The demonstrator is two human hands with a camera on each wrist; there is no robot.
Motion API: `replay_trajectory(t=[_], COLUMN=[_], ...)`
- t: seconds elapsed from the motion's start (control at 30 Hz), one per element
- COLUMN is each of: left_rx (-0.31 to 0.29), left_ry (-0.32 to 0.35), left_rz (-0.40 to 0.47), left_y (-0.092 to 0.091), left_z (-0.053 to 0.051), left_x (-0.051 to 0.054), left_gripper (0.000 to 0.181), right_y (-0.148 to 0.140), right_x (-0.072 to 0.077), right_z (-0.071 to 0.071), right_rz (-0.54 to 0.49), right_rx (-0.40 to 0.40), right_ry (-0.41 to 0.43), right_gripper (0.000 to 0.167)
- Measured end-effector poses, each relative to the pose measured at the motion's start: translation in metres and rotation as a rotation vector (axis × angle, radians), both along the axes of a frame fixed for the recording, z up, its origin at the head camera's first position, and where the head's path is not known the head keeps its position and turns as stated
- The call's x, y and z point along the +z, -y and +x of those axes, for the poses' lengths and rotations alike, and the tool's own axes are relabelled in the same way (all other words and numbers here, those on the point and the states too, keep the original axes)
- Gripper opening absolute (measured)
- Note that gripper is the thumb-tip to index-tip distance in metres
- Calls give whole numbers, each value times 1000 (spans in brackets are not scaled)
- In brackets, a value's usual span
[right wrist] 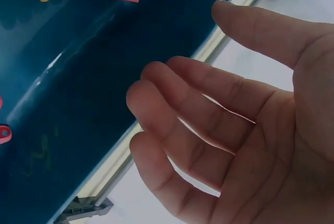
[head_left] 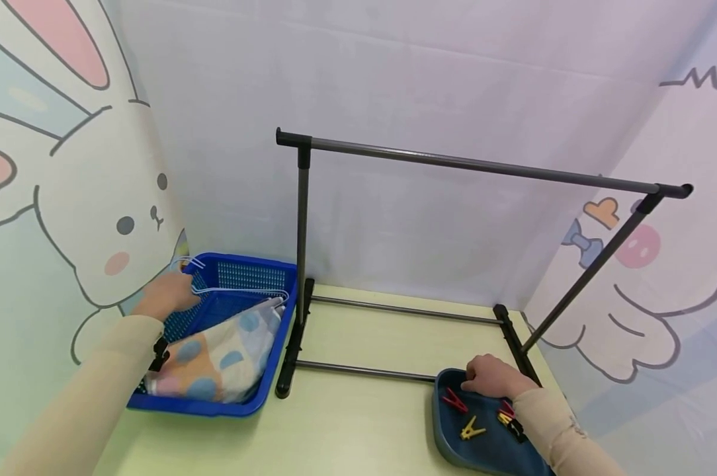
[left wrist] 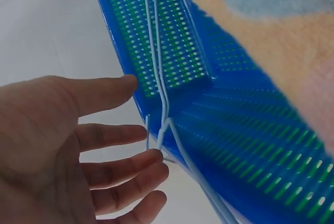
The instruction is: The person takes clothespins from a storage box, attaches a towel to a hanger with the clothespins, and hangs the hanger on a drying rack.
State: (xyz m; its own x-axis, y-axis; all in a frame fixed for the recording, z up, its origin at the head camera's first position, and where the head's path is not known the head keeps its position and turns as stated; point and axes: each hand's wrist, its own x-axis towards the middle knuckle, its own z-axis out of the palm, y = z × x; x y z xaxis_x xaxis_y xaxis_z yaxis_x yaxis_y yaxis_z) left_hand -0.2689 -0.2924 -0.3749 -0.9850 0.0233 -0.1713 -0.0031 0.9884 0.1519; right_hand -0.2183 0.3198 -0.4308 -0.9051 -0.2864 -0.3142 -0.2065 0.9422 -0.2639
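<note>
Left hand (head_left: 167, 296) and right hand (head_left: 494, 377) both show me loose fingers, thumbs standing apart. Beside a rabbit drawing (head_left: 102, 211), I have the left one over the outer edge of a blue basket (head_left: 214, 410), its fingertips at a pale hanger (head_left: 245, 289); I cannot tell whether they touch it. That hanger spans the basket's back part, its right end near a spotted cloth (head_left: 221, 362) lying inside toward the front. Just right of the basket, on a pale yellow table (head_left: 346, 423), I see a gray rack (head_left: 483, 166) with black feet (head_left: 290, 370). Near its right end sits a dark blue tray (head_left: 486, 453) with a red clip (head_left: 455, 400), a yellow clip (head_left: 471, 430) and more clips (head_left: 505, 415) by the wrist. I have the right hand at the tray's back edge, fingers slightly bent. Farthest right is a pig drawing (head_left: 662, 284).
</note>
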Motion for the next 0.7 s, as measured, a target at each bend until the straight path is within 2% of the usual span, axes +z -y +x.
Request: replay_trajectory(t=[0.17, 0.23, 0.47, 0.7], left_rx=[28, 42, 86, 117], left_ry=[71, 79, 45, 24], left_rz=[13, 18, 24, 24], left_y=[5, 6, 12, 16], left_z=[2, 2, -3, -9], left_x=[-3, -4, -12, -18], left_gripper=[30, 27, 16, 11], right_y=[3, 4, 7, 9], right_x=[-4, -4, -8, -18], right_z=[1, 1, 1, -4], right_rz=[13, 22, 69, 113], right_rx=[-28, -32, -38, -21], right_ry=[49, 62, 61, 23], right_gripper=[10, 11, 13, 15])
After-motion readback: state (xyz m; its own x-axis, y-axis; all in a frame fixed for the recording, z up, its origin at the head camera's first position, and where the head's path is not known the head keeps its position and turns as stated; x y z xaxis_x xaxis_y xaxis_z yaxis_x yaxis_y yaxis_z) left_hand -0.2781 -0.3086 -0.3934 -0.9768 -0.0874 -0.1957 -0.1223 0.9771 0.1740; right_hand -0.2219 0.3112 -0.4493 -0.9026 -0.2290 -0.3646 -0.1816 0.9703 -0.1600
